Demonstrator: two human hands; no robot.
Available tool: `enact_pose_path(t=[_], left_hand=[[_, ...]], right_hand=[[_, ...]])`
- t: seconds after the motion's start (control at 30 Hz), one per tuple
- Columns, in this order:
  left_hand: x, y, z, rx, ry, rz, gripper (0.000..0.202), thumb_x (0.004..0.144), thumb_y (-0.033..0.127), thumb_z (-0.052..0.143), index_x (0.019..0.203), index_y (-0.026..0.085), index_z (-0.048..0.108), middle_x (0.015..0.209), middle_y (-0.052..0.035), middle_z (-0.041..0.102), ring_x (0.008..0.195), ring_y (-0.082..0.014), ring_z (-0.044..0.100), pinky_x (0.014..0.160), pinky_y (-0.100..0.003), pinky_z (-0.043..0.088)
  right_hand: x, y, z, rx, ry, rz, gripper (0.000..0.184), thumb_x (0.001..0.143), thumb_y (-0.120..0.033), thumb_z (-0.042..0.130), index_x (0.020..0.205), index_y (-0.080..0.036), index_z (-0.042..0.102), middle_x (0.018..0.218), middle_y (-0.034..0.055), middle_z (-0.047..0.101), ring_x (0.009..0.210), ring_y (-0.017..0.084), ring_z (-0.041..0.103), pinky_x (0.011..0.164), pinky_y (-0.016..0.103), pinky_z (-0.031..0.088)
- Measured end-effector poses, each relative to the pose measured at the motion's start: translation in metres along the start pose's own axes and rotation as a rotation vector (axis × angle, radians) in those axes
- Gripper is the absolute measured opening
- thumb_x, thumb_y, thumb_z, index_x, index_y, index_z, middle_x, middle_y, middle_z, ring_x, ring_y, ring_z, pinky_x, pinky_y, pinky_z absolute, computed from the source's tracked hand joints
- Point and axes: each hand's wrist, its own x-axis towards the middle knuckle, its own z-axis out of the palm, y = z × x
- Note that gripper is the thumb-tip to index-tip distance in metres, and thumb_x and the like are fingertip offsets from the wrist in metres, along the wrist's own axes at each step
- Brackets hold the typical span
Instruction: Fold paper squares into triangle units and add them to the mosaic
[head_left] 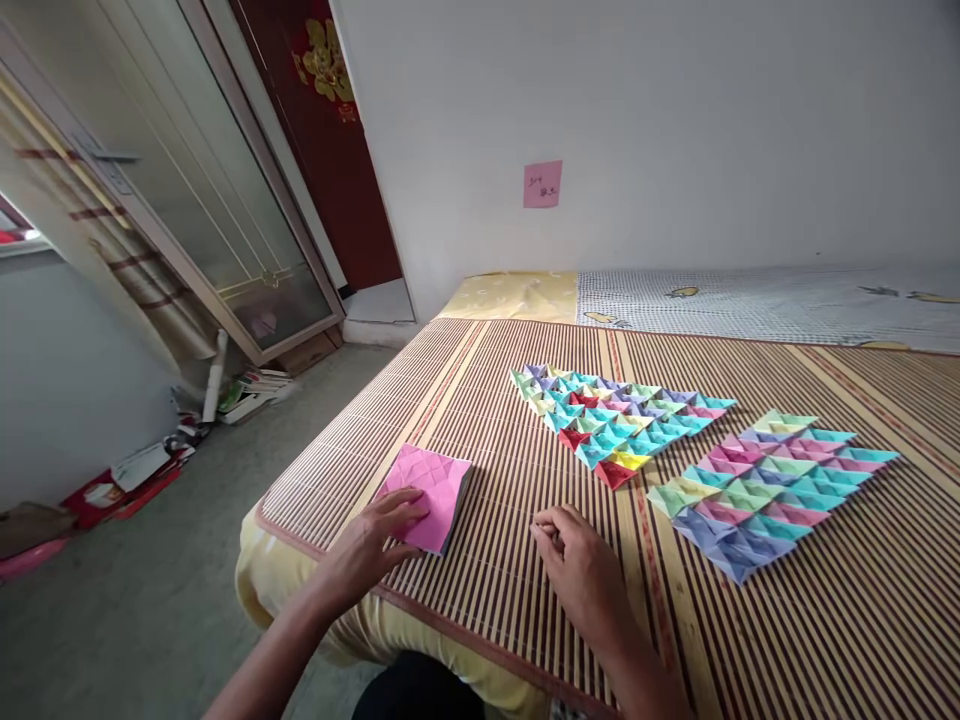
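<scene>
My left hand (386, 535) lies with its fingers stretched out on a pink square of creased paper (436, 490), which tops a thin stack near the left edge of the bed. The crease lines form a grid of diamonds. To the right, my right hand (581, 560) rests on the bamboo mat (495, 590) with its fingers curled in; nothing shows in it. Beyond it, rows of small folded paper pieces (611, 415) in turquoise, green, red and purple lie together. A second group of folded paper pieces (772, 490) lies farther right.
A yellow sheet (262, 570) hangs over the bed's near edge. Patterned cloth (750, 300) runs along the wall. On the wall is a pink note (542, 184). Books (255, 393) lie on the floor by the glass door (225, 180).
</scene>
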Motion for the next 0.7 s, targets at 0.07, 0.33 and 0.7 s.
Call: enact_pose_path(t=[0.07, 0.33, 0.7], left_hand=[[0.004, -0.003, -0.002, -0.033, 0.009, 0.015, 0.043, 0.083, 0.027, 0.079, 0.125, 0.035, 0.076, 0.142, -0.0090, 0.069, 0.132, -0.0306, 0.062, 0.113, -0.050, 0.047], [0.012, -0.014, -0.010, -0.108, -0.021, 0.025, 0.029, 0.080, 0.036, 0.083, 0.108, 0.030, 0.083, 0.131, -0.0099, 0.075, 0.124, -0.0295, 0.066, 0.109, -0.046, 0.049], [0.021, -0.014, -0.019, -0.126, -0.102, -0.024, 0.027, 0.079, 0.040, 0.084, 0.103, 0.029, 0.084, 0.129, -0.0079, 0.075, 0.121, -0.0315, 0.065, 0.106, -0.045, 0.048]], right_hand=[[0.000, 0.001, 0.001, -0.005, 0.006, -0.001, 0.014, 0.095, -0.021, 0.053, 0.087, -0.020, 0.064, 0.085, 0.0059, 0.068, 0.077, 0.022, 0.067, 0.070, 0.031, 0.048], [0.001, 0.002, 0.000, 0.004, 0.009, -0.005, 0.017, 0.096, -0.023, 0.052, 0.085, -0.020, 0.065, 0.084, 0.0060, 0.068, 0.075, 0.021, 0.067, 0.068, 0.030, 0.048], [0.001, 0.005, 0.002, 0.067, 0.018, 0.026, 0.016, 0.092, -0.026, 0.052, 0.083, -0.021, 0.065, 0.084, 0.0067, 0.067, 0.074, 0.023, 0.065, 0.068, 0.031, 0.045]])
